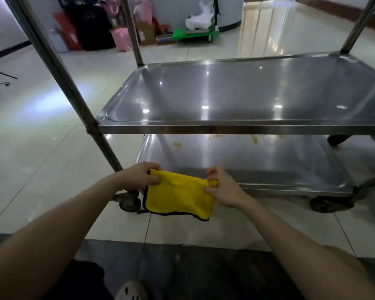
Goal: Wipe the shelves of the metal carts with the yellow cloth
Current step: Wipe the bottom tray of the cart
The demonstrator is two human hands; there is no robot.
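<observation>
A yellow cloth (179, 195) with a black edge hangs folded in the air in front of the metal cart's low front edge. My left hand (139, 176) pinches its top left corner and my right hand (220, 187) pinches its top right corner. The cart's middle shelf (236, 124) is shiny steel with nothing on it. Below it, the bottom shelf (268, 163) carries yellowish smears (178, 144) towards its back.
Steel posts (74, 92) rise at the cart's corners, and castor wheels (128, 202) stand on the pale tiled floor. Bags, boxes and a green trolley (195, 34) sit by the far wall. My shoe (131, 291) shows at the bottom edge.
</observation>
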